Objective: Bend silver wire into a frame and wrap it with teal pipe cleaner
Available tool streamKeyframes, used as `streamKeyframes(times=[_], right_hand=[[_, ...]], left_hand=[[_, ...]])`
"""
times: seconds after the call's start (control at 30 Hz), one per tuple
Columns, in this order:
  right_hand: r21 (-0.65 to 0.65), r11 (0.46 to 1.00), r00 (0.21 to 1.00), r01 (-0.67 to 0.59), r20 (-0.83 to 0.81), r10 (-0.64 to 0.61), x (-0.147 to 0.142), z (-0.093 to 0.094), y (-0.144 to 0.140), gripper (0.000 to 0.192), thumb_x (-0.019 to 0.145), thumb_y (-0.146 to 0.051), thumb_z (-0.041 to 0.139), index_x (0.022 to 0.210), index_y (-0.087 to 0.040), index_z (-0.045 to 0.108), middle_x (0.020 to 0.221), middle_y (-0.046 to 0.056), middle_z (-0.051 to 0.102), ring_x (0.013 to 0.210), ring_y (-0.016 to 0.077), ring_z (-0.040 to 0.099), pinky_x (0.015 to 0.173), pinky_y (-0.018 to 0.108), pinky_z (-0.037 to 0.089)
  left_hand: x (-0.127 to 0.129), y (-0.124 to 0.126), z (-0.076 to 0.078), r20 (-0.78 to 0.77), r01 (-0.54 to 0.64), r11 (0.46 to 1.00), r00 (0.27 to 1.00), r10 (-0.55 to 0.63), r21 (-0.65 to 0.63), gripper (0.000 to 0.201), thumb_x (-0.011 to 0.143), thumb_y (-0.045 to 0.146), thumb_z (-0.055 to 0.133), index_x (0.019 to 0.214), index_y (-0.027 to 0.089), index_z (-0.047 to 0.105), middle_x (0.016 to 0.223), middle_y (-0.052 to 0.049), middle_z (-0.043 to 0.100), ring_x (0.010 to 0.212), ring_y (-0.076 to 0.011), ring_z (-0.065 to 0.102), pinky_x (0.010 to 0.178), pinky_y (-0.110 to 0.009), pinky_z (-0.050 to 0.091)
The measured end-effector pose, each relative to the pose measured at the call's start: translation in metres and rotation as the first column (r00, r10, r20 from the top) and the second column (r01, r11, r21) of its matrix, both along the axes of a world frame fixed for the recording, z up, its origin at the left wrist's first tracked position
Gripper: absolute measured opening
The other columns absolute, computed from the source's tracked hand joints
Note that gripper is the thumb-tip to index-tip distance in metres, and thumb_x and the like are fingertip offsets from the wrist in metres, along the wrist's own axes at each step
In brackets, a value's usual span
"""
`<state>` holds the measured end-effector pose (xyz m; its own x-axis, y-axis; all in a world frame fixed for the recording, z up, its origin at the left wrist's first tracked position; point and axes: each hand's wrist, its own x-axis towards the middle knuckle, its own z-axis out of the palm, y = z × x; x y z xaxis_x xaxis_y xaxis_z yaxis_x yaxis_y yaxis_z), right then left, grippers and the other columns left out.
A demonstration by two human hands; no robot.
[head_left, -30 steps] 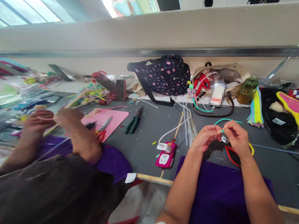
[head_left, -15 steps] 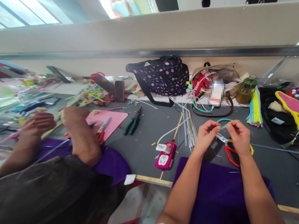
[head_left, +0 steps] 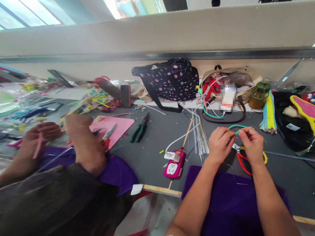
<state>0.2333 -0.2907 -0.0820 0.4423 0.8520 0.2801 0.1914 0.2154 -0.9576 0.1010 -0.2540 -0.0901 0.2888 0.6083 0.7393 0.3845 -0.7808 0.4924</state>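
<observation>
My left hand [head_left: 221,144] and my right hand [head_left: 251,142] are close together above the table, fingertips almost meeting. Both pinch a small green pipe cleaner [head_left: 236,133]; a teal length of it curves up behind the fingers. My left fingers are curled inward, partly covering the grip. A thin wire strand hangs near that hand. Just beneath the hands lie scissors [head_left: 242,160] with red and yellow handles, their blades partly hidden by my left hand. Purple cloth [head_left: 231,203] spreads under my forearms.
A magenta power adapter [head_left: 174,165] with a white plug sits left of my hands, beside several metal wires [head_left: 200,137]. Pliers [head_left: 141,127] lie farther left. A co-worker's hands [head_left: 44,134] work at the far left. Bags [head_left: 172,82], a bottle [head_left: 259,93] and striped pipe cleaners [head_left: 268,114] line the back.
My left hand has turned and curled its fingers in around the green piece, shifting slightly right. My right hand has barely moved. The co-worker's hand now shows a pink strip pointing down.
</observation>
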Motion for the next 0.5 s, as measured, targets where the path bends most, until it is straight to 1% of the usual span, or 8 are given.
streamKeyframes(times=[0.1, 0.17, 0.23, 0.3, 0.37, 0.43, 0.5], right_hand=[[0.019, 1.0, 0.999, -0.012, 0.037, 0.012, 0.0001, 0.0003, -0.0005, 0.02, 0.084, -0.037, 0.065, 0.076, -0.018, 0.065, 0.07, 0.0, 0.063, 0.067, 0.0139, 0.056, 0.065, 0.026, 0.046], [0.039, 0.999, 0.998, -0.023, 0.058, 0.021, -0.0001, 0.001, -0.0013, 0.019, 0.085, -0.036, 0.064, 0.077, -0.019, 0.064, 0.072, 0.001, 0.063, 0.069, 0.0143, 0.056, 0.066, 0.027, 0.046], [0.054, 0.997, 0.996, -0.046, 0.074, 0.042, -0.0006, 0.0021, -0.0023, 0.018, 0.086, -0.035, 0.062, 0.078, -0.019, 0.064, 0.073, 0.001, 0.062, 0.069, 0.0142, 0.057, 0.067, 0.027, 0.047], [0.069, 0.995, 0.995, -0.074, 0.08, 0.068, -0.0016, 0.0032, -0.0032, 0.017, 0.086, -0.034, 0.062, 0.078, -0.019, 0.063, 0.074, 0.0, 0.061, 0.07, 0.0138, 0.056, 0.067, 0.026, 0.046], [0.076, 0.994, 0.995, -0.082, 0.069, 0.076, -0.0028, 0.0035, -0.0035, 0.016, 0.086, -0.033, 0.062, 0.078, -0.019, 0.064, 0.074, 0.0, 0.061, 0.07, 0.0132, 0.056, 0.067, 0.025, 0.046], [0.07, 0.996, 0.998, -0.046, 0.038, 0.044, -0.0036, 0.0024, -0.0027, 0.017, 0.086, -0.033, 0.063, 0.077, -0.019, 0.064, 0.073, 0.0, 0.061, 0.069, 0.0129, 0.055, 0.066, 0.025, 0.046], [0.061, 0.998, 1.0, 0.024, -0.013, -0.023, -0.0035, 0.0, -0.0007, 0.019, 0.084, -0.036, 0.065, 0.077, -0.019, 0.064, 0.071, -0.001, 0.061, 0.066, 0.0126, 0.054, 0.063, 0.025, 0.045]], left_hand=[[-0.0003, -0.0001, 0.0001, 0.005, 0.013, 1.0, 1.0, -0.013, 0.004, 0.009, 0.09, 0.02, 0.058, 0.091, 0.019, 0.067, 0.086, -0.007, 0.067, 0.08, -0.0173, 0.059, 0.072, -0.032, 0.046], [-0.0003, -0.0004, 0.0013, 0.049, 0.043, 0.998, 0.998, -0.041, -0.049, 0.009, 0.09, 0.02, 0.058, 0.09, 0.019, 0.067, 0.087, -0.007, 0.068, 0.081, -0.0178, 0.059, 0.074, -0.033, 0.046], [-0.0001, -0.0006, 0.0033, 0.127, 0.102, 0.984, 0.988, -0.084, -0.144, 0.009, 0.09, 0.022, 0.059, 0.087, 0.019, 0.067, 0.086, -0.007, 0.067, 0.082, -0.0177, 0.06, 0.075, -0.032, 0.047], [0.0003, -0.0004, 0.0056, 0.223, 0.191, 0.948, 0.966, -0.135, -0.254, 0.01, 0.088, 0.025, 0.062, 0.083, 0.019, 0.067, 0.083, -0.006, 0.066, 0.08, -0.0168, 0.06, 0.074, -0.031, 0.048], [0.0009, 0.0004, 0.007, 0.31, 0.269, 0.897, 0.937, -0.16, -0.351, 0.013, 0.086, 0.028, 0.065, 0.078, 0.018, 0.066, 0.079, -0.004, 0.064, 0.077, -0.0155, 0.059, 0.072, -0.029, 0.047], [0.0017, 0.0014, 0.0068, 0.374, 0.301, 0.848, 0.918, -0.133, -0.436, 0.015, 0.083, 0.03, 0.069, 0.076, 0.017, 0.066, 0.077, -0.003, 0.063, 0.076, -0.0145, 0.059, 0.072, -0.028, 0.047], [0.0029, 0.002, 0.0056, 0.447, 0.33, 0.78, 0.892, -0.073, -0.532, 0.016, 0.079, 0.032, 0.072, 0.081, 0.017, 0.068, 0.079, -0.003, 0.064, 0.074, -0.0135, 0.058, 0.071, -0.026, 0.047]])
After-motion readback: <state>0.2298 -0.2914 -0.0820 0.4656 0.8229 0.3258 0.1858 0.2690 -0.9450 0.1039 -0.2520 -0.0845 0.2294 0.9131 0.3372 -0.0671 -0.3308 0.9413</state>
